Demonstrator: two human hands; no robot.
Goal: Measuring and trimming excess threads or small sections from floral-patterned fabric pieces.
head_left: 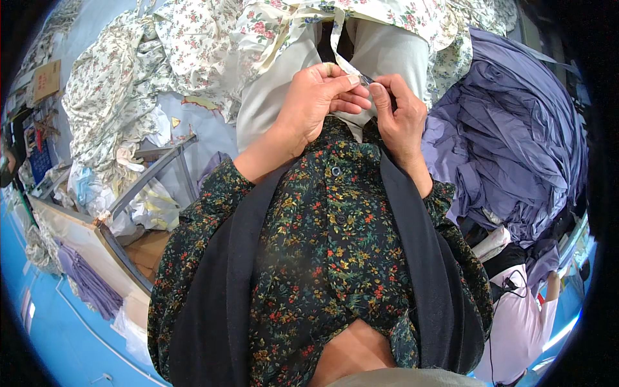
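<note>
My left hand [316, 97] is closed, its thumb and forefinger pinching the end of a narrow white fabric strip [336, 40]. The strip runs up to floral-printed cream cloth [277, 29] spread over my lap. Close beside it, my right hand [401, 113] is closed around small thread snips [366, 80]. Only their dark metal tip shows, at the strip's end by my left fingertips; the fingers hide the rest. Both hands are held in front of my chest, above my pale trousers [387, 55].
More floral cloth [116, 84] is heaped at the left. A big pile of purple-grey fabric [516, 135] lies at the right. A metal-framed wooden stand [97, 242] with plastic bags is at the lower left. Another person in pink [519, 322] is at the lower right.
</note>
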